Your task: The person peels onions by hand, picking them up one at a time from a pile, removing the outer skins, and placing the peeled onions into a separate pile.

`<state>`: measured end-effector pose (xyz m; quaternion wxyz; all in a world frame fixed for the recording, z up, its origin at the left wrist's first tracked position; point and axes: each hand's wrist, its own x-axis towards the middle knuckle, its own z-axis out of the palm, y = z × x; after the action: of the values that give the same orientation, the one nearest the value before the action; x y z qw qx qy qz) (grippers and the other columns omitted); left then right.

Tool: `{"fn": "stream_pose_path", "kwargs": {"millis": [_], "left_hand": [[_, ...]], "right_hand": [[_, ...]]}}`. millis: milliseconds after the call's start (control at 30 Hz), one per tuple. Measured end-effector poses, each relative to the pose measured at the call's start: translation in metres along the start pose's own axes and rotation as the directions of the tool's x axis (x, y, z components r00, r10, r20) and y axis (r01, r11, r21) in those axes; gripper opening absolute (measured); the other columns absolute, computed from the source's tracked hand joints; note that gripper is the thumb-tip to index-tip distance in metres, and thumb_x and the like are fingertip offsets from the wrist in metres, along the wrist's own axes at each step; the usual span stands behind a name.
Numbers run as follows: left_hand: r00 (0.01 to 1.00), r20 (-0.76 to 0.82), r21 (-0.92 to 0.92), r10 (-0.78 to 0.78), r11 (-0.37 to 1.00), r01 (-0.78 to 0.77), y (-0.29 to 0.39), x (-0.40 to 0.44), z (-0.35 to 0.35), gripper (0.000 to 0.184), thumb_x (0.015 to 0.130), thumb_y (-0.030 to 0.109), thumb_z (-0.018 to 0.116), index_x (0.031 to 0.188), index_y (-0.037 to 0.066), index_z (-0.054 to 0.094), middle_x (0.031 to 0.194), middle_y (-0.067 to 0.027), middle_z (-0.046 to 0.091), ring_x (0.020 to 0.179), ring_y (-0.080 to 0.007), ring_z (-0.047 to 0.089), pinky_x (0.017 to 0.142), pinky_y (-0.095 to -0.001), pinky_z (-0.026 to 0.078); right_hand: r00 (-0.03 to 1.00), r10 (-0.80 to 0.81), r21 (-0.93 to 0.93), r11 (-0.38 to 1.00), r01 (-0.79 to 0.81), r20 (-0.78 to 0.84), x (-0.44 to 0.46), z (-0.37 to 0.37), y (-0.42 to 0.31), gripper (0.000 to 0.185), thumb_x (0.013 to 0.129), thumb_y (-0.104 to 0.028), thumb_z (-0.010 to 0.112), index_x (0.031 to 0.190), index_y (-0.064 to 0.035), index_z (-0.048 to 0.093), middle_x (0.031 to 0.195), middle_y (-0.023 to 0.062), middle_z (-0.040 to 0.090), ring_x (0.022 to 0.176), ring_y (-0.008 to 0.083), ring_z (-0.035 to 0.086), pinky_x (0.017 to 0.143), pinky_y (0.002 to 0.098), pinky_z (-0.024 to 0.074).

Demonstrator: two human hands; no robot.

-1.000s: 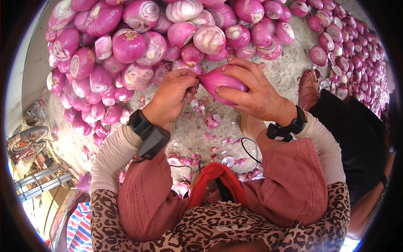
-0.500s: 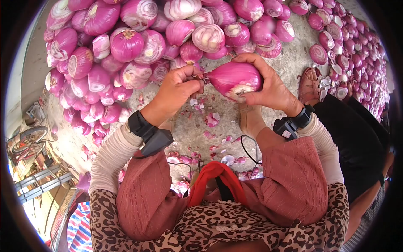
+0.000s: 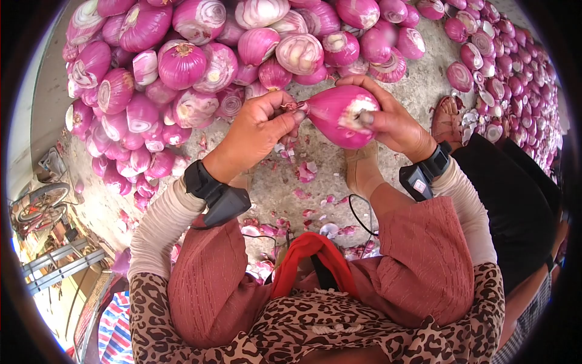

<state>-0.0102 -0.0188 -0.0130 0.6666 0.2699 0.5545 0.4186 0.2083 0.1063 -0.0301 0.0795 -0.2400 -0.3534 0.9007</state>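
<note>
A large red onion (image 3: 330,115) is held in the air between my two hands, above the concrete floor. My right hand (image 3: 394,124) wraps around its wide end, with the thumb pressed on the pale root patch and the fingers over the far side. My left hand (image 3: 264,127) is closed in a pinch at the onion's narrow, dry neck (image 3: 297,107), which points left. Just beyond my hands lies a big pile of red onions (image 3: 185,64), many showing cut, whitish ends.
Another heap of onions (image 3: 515,85) spreads at the right, beside a person's sandalled foot (image 3: 447,121) and dark trouser leg (image 3: 503,206). Scraps of onion skin (image 3: 307,171) litter the floor between my feet. A ladder-like metal frame (image 3: 63,267) and a striped bag (image 3: 115,327) are at the left.
The onion has turned in my right hand, so its pale root patch now faces up toward me. My right thumb has moved up onto that patch. My left hand keeps pinching the neck.
</note>
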Motion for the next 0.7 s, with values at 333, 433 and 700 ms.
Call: {"fn": "stream_pose_path", "kwargs": {"millis": [333,433,700], "left_hand": [[0.989,0.128,0.126,-0.078,0.990,0.062,0.013,-0.008,0.004,0.006,0.088,0.009,0.052,0.085,0.009,0.047,0.078,0.0002,0.056,0.072,-0.0063,0.053,0.063,-0.0217,0.043],[0.994,0.065,0.090,-0.084,0.993,0.078,0.005,-0.006,0.009,0.004,0.087,0.008,0.052,0.086,0.008,0.048,0.078,-0.0001,0.056,0.072,-0.0065,0.053,0.064,-0.0223,0.043],[0.994,0.026,0.227,-0.108,0.969,0.099,-0.004,-0.007,0.008,0.007,0.088,0.005,0.054,0.093,0.001,0.056,0.077,-0.0016,0.059,0.068,-0.0076,0.055,0.059,-0.0223,0.045]], "right_hand": [[0.946,0.271,0.528,0.785,-0.323,0.176,-0.006,-0.021,0.025,0.050,0.093,-0.034,0.050,0.131,-0.0040,0.039,0.129,0.0127,0.050,0.115,0.0226,0.052,0.099,0.0426,0.0421],[0.975,0.188,0.465,0.857,-0.221,0.117,-0.005,-0.016,0.021,0.046,0.094,-0.031,0.051,0.129,-0.0031,0.042,0.127,0.0122,0.051,0.113,0.0224,0.053,0.099,0.0425,0.0418],[0.990,0.118,0.231,0.964,-0.133,0.079,-0.006,-0.022,0.026,0.046,0.087,-0.022,0.061,0.125,-0.0076,0.040,0.116,0.0054,0.053,0.106,0.0138,0.054,0.091,0.0310,0.0460]]}}
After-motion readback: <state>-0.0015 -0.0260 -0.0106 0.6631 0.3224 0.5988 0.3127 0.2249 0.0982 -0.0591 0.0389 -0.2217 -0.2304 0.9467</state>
